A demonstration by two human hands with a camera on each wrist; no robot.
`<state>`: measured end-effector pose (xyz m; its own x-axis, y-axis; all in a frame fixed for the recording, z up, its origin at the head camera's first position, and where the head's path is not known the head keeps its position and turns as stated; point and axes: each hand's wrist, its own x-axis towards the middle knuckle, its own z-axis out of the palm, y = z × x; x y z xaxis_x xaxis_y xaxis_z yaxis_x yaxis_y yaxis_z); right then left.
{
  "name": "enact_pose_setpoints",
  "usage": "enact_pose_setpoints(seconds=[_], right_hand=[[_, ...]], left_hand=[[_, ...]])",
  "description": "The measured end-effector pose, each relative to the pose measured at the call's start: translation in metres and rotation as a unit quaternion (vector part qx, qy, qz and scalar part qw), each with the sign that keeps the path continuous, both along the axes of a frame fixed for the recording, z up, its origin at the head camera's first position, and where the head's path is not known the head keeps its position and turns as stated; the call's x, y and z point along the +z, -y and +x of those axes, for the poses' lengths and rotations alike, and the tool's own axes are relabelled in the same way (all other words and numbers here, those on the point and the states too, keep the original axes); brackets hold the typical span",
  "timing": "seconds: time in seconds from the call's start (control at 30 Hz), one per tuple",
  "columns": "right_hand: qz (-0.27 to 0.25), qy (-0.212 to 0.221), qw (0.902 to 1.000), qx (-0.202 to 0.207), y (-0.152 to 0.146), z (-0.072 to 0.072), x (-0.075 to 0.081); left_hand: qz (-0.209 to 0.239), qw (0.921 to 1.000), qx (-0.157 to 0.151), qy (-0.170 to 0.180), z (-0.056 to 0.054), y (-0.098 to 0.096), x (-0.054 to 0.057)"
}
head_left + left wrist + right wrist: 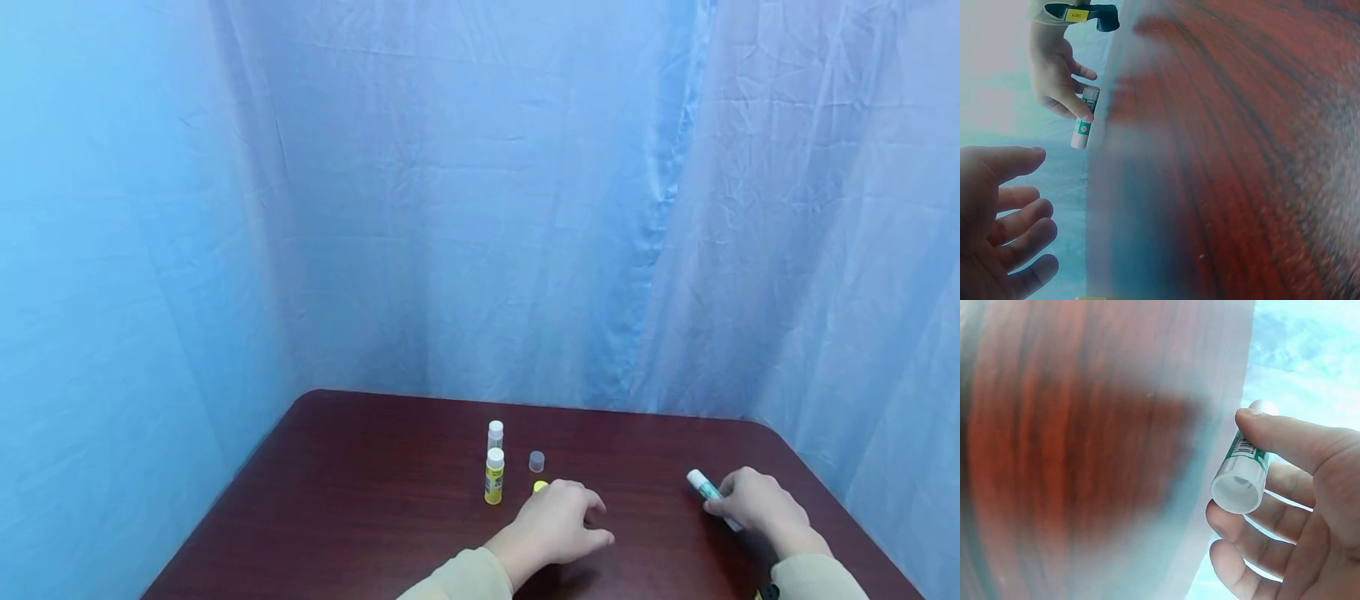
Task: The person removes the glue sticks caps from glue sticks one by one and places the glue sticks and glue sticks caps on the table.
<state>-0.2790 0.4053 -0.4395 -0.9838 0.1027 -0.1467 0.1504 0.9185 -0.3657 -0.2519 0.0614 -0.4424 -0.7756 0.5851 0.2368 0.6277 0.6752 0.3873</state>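
I'm probably handling the green-and-white glue stick (707, 488): right hand (761, 502) pinching it, left hand (557, 523) hovering empty, fingers relaxed; next I'm likely needing steadiness.

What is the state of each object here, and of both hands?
Green-and-white glue stick: tilted, held.
Right hand: gripping that glue stick.
Left hand: empty, fingers apart.
Yellow glue stick: upright, white end up.
White-topped tube: upright, partly hidden.
Small gray cylinder: upright.
Yellow object: mostly hidden, state unclear.
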Motion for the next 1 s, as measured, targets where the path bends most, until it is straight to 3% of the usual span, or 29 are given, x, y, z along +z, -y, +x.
enact_pose_setpoints(seconds=[0.43, 0.77, 1.0], right_hand=[[-0.017, -0.053, 0.998, 0.031, 0.012, 0.003, 0.012], [-0.01, -0.09, 0.9911, 0.098, 0.026, 0.002, 0.018], [-0.024, -0.121, 0.9838, 0.13, 0.037, 0.005, 0.015]], left_hand=[[0.029, 0.9994, -0.006, -0.016, 0.002, 0.017, 0.011], [0.043, 0.9989, -0.013, -0.015, 0.007, 0.032, 0.02], [0.051, 0.9976, -0.016, -0.045, 0.011, 0.042, 0.02]])
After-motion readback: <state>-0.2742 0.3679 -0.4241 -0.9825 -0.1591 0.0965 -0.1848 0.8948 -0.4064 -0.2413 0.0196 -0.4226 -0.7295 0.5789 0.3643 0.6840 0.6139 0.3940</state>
